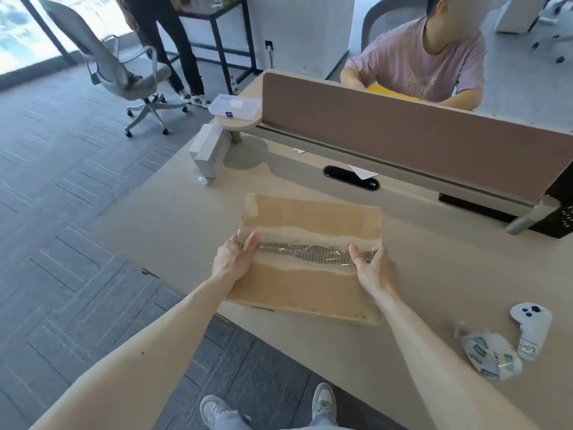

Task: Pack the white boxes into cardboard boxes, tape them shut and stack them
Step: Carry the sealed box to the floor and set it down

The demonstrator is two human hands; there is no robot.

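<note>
Centre of frame: cardboard box (305, 293) flat on desk (434, 274); left hand (235, 259) and right hand (372, 270), fingers straight, press the ends of the clear tape (310, 254); tape roll (491, 356), white controller (530, 324) lower right; white boxes (207, 153) upper left; divider (403, 135) behind.

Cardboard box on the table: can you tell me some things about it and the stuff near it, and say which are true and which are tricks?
1. The left hand and the right hand both press on top of the cardboard box. True.
2. The tape roll sits on top of the cardboard box. False: it lies on the table to the right of the box, beside a white controller.
3. The top of the cardboard box is wide open. False: it is closed, with a clear tape strip running across it.
4. White boxes stand near the table's far left edge. True.
</note>
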